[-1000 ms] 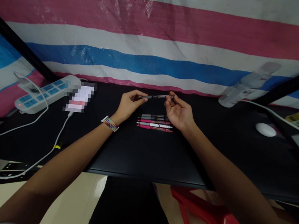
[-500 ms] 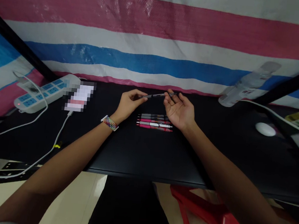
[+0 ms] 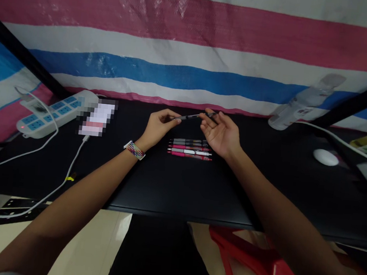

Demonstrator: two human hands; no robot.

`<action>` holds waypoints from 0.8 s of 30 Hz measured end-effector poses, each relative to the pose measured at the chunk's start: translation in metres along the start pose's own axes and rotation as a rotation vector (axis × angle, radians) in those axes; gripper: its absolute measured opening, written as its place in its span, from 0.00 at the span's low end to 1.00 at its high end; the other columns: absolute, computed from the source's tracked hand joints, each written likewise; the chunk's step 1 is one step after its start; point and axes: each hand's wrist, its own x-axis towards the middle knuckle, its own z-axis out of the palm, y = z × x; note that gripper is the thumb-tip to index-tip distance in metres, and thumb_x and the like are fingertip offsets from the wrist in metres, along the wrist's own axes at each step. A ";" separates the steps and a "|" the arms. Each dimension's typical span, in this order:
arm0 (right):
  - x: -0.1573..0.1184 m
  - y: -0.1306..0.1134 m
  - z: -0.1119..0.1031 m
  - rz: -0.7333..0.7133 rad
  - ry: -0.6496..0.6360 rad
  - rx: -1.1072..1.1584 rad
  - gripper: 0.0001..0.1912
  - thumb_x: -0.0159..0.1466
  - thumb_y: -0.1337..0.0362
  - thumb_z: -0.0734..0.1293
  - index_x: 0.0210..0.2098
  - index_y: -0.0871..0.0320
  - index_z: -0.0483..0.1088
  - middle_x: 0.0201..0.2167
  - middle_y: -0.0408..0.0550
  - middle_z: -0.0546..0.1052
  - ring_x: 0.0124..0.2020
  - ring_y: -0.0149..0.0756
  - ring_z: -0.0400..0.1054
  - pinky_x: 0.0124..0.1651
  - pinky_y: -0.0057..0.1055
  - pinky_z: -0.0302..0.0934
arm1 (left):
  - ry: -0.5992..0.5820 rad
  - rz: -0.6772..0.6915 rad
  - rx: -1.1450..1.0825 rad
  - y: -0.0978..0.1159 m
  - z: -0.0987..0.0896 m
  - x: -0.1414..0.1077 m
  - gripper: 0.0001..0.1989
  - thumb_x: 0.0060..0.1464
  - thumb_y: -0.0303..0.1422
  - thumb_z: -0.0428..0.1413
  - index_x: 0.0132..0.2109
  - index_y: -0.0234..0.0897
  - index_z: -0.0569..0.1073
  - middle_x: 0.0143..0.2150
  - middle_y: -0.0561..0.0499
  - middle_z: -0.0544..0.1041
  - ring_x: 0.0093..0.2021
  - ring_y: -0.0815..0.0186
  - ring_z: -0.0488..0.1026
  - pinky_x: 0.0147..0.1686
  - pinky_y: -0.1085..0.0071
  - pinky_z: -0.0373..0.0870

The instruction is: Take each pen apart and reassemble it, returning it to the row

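Note:
A slim pen (image 3: 190,117), grey and black, is held nearly level above the black table. My left hand (image 3: 159,125) is closed, pinching the pen's left end between thumb and fingers. At the other end my right hand (image 3: 221,133), palm turned up, has its fingertips and thumb around the pen's dark end. Below the hands a row of pens lies side by side on the table: dark ones at the back, then a pink one (image 3: 179,146), a white one (image 3: 198,152) and another pink one (image 3: 182,155) nearest me.
On the left lie a white power strip (image 3: 59,112), a blurred-out phone (image 3: 97,118) and a white cable (image 3: 77,157). A clear bottle (image 3: 298,107) leans at the back right, with a white computer mouse (image 3: 326,157) nearer. A red stool (image 3: 256,257) stands below the table edge.
The right fingers have shifted slightly along the pen's right end, and the thumb is a little closer to it. The left hand and the row of pens stay put.

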 end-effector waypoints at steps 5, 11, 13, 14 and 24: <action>-0.001 0.000 -0.006 -0.140 -0.023 -0.232 0.08 0.62 0.60 0.81 0.37 0.55 0.82 0.30 0.44 0.84 0.28 0.30 0.75 0.32 0.25 0.75 | -0.064 0.025 0.086 0.003 -0.003 -0.002 0.12 0.65 0.42 0.67 0.35 0.41 0.84 0.32 0.48 0.84 0.35 0.61 0.79 0.41 0.62 0.76; 0.003 -0.001 -0.018 -0.244 0.003 -0.635 0.07 0.62 0.58 0.79 0.32 0.54 0.82 0.27 0.47 0.82 0.25 0.32 0.71 0.28 0.29 0.66 | -0.168 0.062 0.203 0.005 -0.002 -0.006 0.06 0.61 0.38 0.69 0.41 0.42 0.87 0.38 0.47 0.87 0.38 0.60 0.81 0.43 0.62 0.76; 0.002 -0.002 -0.020 -0.307 -0.023 -0.806 0.03 0.62 0.61 0.77 0.34 0.53 0.83 0.29 0.47 0.82 0.28 0.35 0.72 0.32 0.33 0.68 | -0.190 0.072 0.274 0.007 -0.003 -0.007 0.06 0.62 0.37 0.68 0.40 0.42 0.87 0.40 0.47 0.88 0.41 0.59 0.82 0.47 0.60 0.76; 0.001 -0.003 -0.020 -0.342 -0.039 -0.890 0.02 0.62 0.63 0.76 0.35 0.53 0.83 0.30 0.46 0.83 0.29 0.37 0.73 0.35 0.35 0.69 | -0.200 0.073 0.308 0.008 -0.003 -0.008 0.06 0.63 0.37 0.67 0.40 0.42 0.87 0.40 0.47 0.88 0.42 0.58 0.82 0.49 0.59 0.76; -0.010 -0.009 -0.020 -0.527 -0.269 -1.378 0.05 0.64 0.66 0.73 0.33 0.50 0.83 0.37 0.48 0.83 0.43 0.48 0.75 0.53 0.48 0.68 | -0.267 0.107 0.491 0.011 -0.004 -0.010 0.10 0.64 0.40 0.65 0.34 0.46 0.86 0.37 0.49 0.86 0.44 0.54 0.78 0.52 0.55 0.71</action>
